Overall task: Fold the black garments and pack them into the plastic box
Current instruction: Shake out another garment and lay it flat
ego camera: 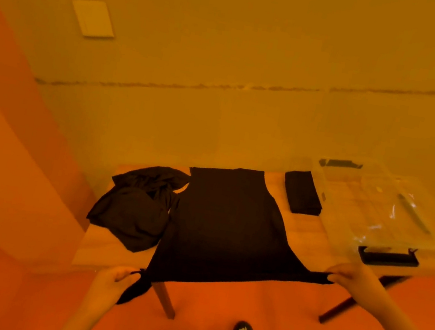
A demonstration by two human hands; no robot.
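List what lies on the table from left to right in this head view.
Crumpled pile → spread garment → folded garment → plastic box.

A small light wooden table with dark slanted legs stands on a red-orange floor. Behind the table rises a plain yellowish wall, bearing a pale rectangular switch plate up left.

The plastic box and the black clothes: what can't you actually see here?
Head view only:
- Plastic box: clear walls glare; contents unreadable.
- Crumpled garment: type lost in folds.
- Folded garment: too dark.
- Spread garment: near hem hangs off the table.
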